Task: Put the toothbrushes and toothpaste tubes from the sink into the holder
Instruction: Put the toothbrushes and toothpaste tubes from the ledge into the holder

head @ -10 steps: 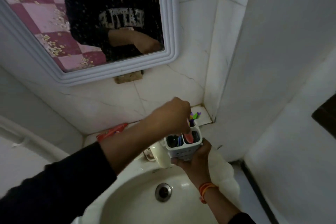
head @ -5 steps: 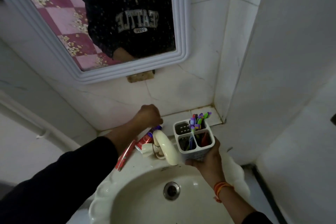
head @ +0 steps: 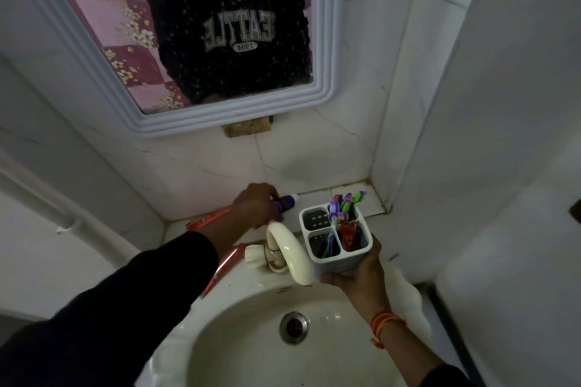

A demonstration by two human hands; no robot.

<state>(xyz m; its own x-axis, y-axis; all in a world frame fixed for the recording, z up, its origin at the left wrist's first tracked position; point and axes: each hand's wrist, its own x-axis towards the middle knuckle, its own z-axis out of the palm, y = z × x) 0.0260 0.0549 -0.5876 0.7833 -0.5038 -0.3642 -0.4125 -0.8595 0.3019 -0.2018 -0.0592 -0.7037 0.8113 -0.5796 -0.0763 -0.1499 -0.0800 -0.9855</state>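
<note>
My right hand holds a white four-compartment holder from below, over the sink's back right rim. Several toothbrushes and a red toothpaste tube stand in it; one back compartment looks bare. My left hand is closed around a red tube with a purple end and white cap on the ledge behind the tap. A second red tube lies on the sink rim beneath my left forearm.
A cream tap stands between my hands. The white basin with its drain lies below. A framed mirror hangs on the tiled wall, and a wall corner closes in on the right.
My left hand left the holder, moved left to the ledge and closed on the purple-ended tube. The holder in my right hand shifted slightly right.
</note>
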